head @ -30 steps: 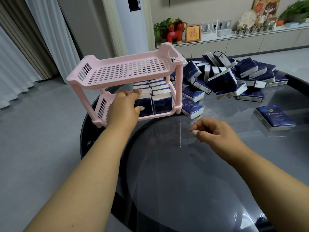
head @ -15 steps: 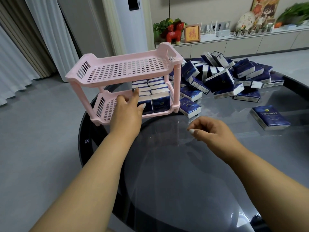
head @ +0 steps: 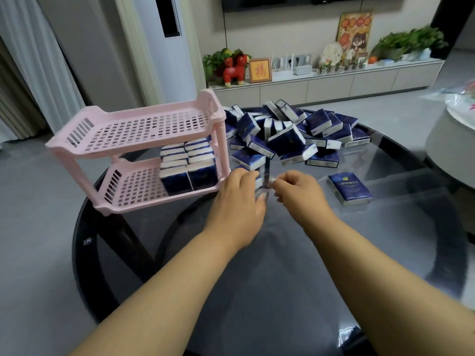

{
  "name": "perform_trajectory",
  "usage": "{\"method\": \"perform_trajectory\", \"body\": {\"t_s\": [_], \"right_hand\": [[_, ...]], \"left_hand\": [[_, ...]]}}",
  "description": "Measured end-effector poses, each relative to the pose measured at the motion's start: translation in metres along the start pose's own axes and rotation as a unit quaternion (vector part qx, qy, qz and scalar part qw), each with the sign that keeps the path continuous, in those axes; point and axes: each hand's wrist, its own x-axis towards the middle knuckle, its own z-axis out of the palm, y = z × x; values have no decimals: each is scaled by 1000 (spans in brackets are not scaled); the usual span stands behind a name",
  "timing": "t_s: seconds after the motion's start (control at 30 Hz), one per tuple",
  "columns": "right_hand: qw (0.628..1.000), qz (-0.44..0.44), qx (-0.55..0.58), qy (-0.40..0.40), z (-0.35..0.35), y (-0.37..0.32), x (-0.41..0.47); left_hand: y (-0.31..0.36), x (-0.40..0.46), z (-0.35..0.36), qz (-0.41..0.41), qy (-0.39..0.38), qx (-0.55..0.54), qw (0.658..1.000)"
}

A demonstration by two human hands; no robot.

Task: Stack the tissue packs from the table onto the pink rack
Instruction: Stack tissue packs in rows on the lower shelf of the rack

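A pink two-shelf rack point(head: 144, 129) stands at the left of the round glass table point(head: 257, 291). Its lower shelf holds two rows of navy-and-white tissue packs point(head: 187, 165) at the right end; nothing lies on the upper shelf. A heap of loose packs point(head: 290, 134) lies behind my hands. My left hand point(head: 239, 199) reaches over one pack point(head: 259, 179) just right of the rack, fingers across its top and thumb at its near edge; most of that pack is hidden. My right hand point(head: 298, 191) hovers beside it, fingers loosely curled, holding nothing.
A single pack point(head: 349, 186) lies apart at the right of the table. A pale grey seat point(head: 452, 150) stands off the table's right edge. Bare glass stretches from my hands to the near rim. Grey floor lies to the left.
My left hand left the rack's lower shelf and swung right onto the pack beside the rack. My right hand moved forward toward the same pack. The view tilted up.
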Motion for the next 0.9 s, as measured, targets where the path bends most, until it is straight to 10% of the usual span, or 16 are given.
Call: {"method": "perform_trajectory", "body": {"t_s": [0.3, 0.53, 0.63, 0.77, 0.9], "right_hand": [[943, 38, -246, 220, -90, 27, 59], [964, 90, -240, 70, -102, 41, 64], [966, 39, -226, 118, -101, 34, 71], [959, -11, -218, 179, -110, 22, 102], [968, -23, -237, 80, -110, 14, 136]], "left_hand": [[34, 53, 49, -188, -169, 104, 962], [74, 37, 53, -101, -169, -29, 980], [79, 42, 43, -77, -58, -36, 995], [61, 86, 35, -144, 31, -64, 987], [33, 131, 43, -209, -5, -34, 977]]}}
